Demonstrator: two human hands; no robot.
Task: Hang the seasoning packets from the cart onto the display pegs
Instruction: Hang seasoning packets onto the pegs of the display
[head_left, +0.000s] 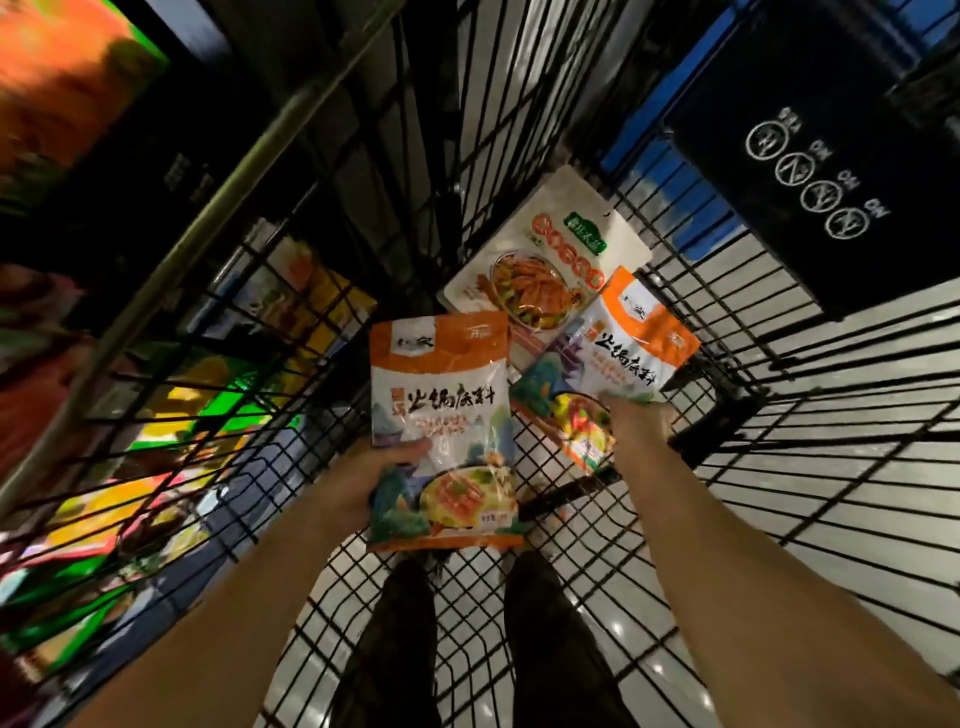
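Observation:
I look down into a black wire cart (727, 415). My left hand (363, 483) holds an orange-and-white seasoning packet (441, 405) upright by its lower left side, thumb on its front. My right hand (636, 421) grips the lower edge of a second orange-and-white packet (618, 358), tilted to the right and resting low in the cart. Behind both, a white packet with a green label and a dish picture (545, 260) leans against the cart's far wall.
Blurred shelves of colourful packets (156, 415) run along the left, outside the cart's grey rim (208, 218). A dark folded child-seat flap with white warning icons (810, 171) fills the upper right. Dark trouser legs (467, 649) show through the cart floor.

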